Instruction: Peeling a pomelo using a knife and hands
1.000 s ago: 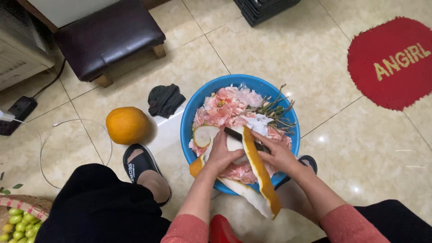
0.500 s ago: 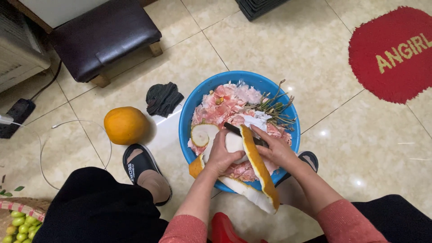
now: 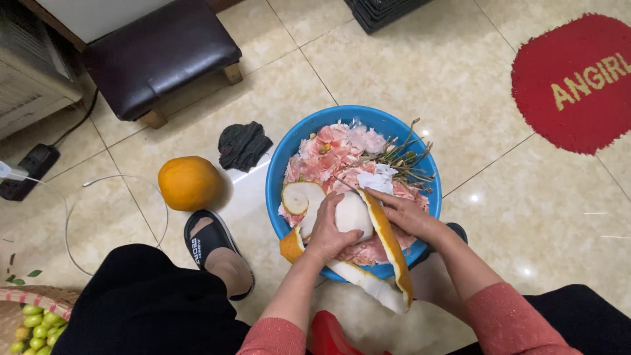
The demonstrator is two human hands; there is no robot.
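Observation:
My left hand (image 3: 327,231) grips a large pale, partly peeled pomelo (image 3: 353,212) over a blue basin (image 3: 281,167). My right hand (image 3: 406,212) holds the thick rind strip (image 3: 389,244), orange outside and white inside, that curls down off the fruit past the basin's near rim. The basin is full of pink peel scraps, a curled rind piece (image 3: 299,196) and some dry stems (image 3: 404,160).
A whole orange pomelo (image 3: 188,182) lies on the tiled floor left of the basin, beside a dark cloth (image 3: 243,143). A dark stool (image 3: 161,54) stands behind. A red round mat (image 3: 578,82) is at right. A basket of small green fruits (image 3: 29,319) is at lower left. My sandalled foot (image 3: 213,246) rests nearby.
The knife seen at the top of the fruit a second ago no longer shows. Both hands stay on the pomelo, and the rind strip hangs a little lower.

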